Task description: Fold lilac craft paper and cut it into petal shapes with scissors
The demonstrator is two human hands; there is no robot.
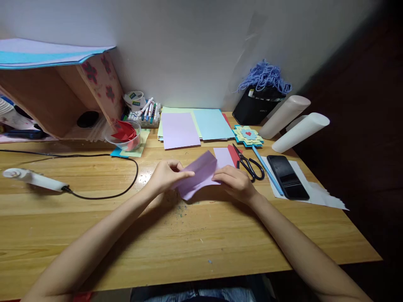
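Note:
A purple sheet of paper (199, 173), creased and partly folded, is held up just above the table between both hands. My left hand (168, 175) pinches its left side, the thumb lying across the front. On the right, my right hand (235, 181) grips the other edge with curled fingers. Just behind my right hand lie a lilac paper piece (223, 156) and a red paper piece (233, 154). Black-handled scissors (247, 165) rest beside them, blades pointing away from me.
Stacked coloured sheets (181, 128) lie against the wall. A layered paper flower (248, 135) has a blue stick (267, 171) beside a phone (287, 176). A plastic cup (134, 141) holds red folded paper. At left are a glue gun (37, 179), its cord and a cardboard box (103, 88).

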